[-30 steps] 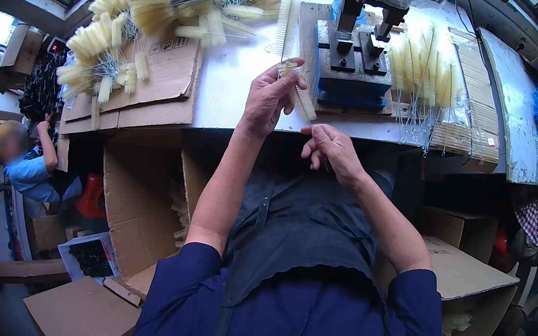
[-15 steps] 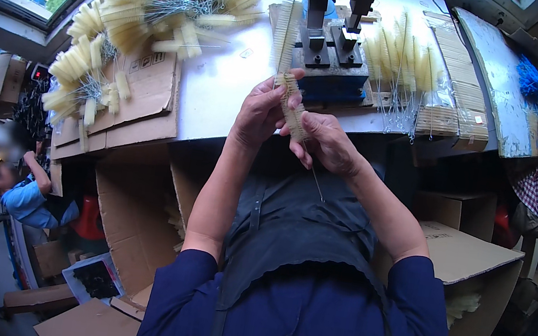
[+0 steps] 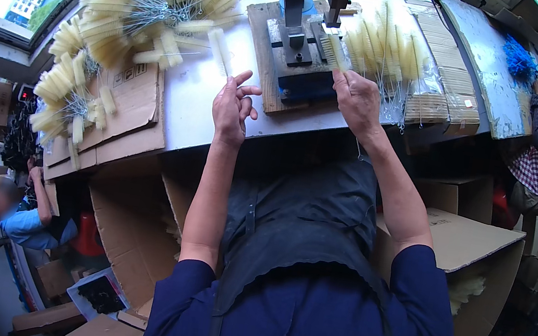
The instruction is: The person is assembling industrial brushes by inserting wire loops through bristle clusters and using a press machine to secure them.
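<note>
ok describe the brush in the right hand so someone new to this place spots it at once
On the white table stands a dark metal machine. At its near right corner, the right hand grips a pale yellow bristle brush that extends beside the machine. Unlike the similar brushes heaped just to its right, this one is held.

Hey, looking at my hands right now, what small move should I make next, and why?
Perhaps move your right hand slightly rightward and lay its brush on the brush pile: the hand grips that brush beside the press, close to the pile's left side, and its bristly end points away from you, as the pile's bristly ends do.
</note>
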A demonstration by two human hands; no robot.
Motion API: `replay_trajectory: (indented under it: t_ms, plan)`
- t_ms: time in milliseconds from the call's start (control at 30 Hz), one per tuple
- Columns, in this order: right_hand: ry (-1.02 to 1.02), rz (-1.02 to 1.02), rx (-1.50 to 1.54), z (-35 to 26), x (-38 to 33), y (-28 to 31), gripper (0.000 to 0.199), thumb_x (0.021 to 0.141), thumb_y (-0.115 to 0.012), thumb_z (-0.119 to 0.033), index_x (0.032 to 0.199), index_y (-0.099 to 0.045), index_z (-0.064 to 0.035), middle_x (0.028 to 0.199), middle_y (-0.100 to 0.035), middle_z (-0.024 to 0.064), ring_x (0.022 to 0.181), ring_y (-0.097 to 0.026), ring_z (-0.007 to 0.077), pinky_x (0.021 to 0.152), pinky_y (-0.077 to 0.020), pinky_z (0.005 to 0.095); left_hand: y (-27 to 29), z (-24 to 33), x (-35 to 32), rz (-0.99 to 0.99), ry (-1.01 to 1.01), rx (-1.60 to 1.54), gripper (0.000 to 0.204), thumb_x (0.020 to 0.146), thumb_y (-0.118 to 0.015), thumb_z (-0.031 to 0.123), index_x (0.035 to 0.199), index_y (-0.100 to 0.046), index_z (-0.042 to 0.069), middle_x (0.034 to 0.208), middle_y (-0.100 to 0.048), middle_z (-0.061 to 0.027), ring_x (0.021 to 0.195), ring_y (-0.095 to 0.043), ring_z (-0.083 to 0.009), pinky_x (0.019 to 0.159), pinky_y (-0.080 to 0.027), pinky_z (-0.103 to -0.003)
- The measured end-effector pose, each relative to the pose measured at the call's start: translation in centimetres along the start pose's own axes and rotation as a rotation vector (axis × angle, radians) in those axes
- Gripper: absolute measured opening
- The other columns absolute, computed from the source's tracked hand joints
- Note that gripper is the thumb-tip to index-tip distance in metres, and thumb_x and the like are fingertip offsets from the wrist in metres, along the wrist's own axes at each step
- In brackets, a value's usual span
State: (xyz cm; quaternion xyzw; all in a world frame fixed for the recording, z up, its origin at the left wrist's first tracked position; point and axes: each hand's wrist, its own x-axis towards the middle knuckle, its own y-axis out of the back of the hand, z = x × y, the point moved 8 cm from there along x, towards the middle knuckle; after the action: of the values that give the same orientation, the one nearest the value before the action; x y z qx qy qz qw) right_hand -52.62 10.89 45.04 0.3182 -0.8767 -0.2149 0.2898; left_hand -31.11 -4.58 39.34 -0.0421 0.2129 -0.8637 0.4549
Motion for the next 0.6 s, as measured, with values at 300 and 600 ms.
replay_trajectory:
  t_ms: [300,600]
  plan:
    - [-0.233,-0.191,0.201,-0.3,2.2,-0.1,0.042,0.100,-0.054,-0.030,0.070,-0.060,-0.0001,0.050,-0.049,0.0012,0.043,-0.048,0.0076,0.043,-0.0386,0.0268,2.6,-2.7,0.2,0.147,0.106,0.053,0.051,0.109,-0.028,0.035,0.130,-0.051,-0.006,0.080,-0.063,-0.0085,0.044,-0.035,-0.0039,0.044,-0.042,-0.022]
    - [-0.317,-0.260,0.228,0.4,3.5,0.4,0.038,0.090,-0.052,-0.028,0.064,-0.061,-0.0020,0.050,-0.051,0.0039,0.046,-0.052,0.0119,0.048,-0.0448,0.0300,2.6,-2.8,0.5,0.170,0.087,0.023,0.053,0.109,-0.027,0.036,0.128,-0.051,-0.007,0.077,-0.062,-0.0090,0.044,-0.037,-0.0047,0.043,-0.044,-0.022]
